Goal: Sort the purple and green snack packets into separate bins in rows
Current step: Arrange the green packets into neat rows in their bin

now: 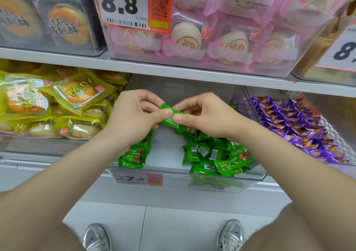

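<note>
Now both hands meet over the middle clear bin (183, 175), under the shelf board (57, 59). The left hand (133, 113) and the right hand (204, 113) each pinch the same green packet (169, 116) between thumb and curled fingers (163, 112), and the two thumbs nearly touch on its front. The packet is held in the air above the bin floor, clear of the packets below.

At the bin's left side, a short row of green packets (134, 155) lies stacked against the wall. At the right side a loose pile of green packets (215, 154) lies jumbled, several showing barcodes. A strip of bare bin floor shows between the row and the pile.

The bin just to the right holds purple packets (298, 131), packed closely. The bin to the left holds yellow packets (48, 104). A price tag (138, 178) reading 27.8 sits on the green bin's front wall. Above the shelf board stand pink-wrapped cakes (212, 38) behind an 8.8 tag (123, 5). Two grey shoes (96, 237) show on the floor (173, 221) below.
</note>
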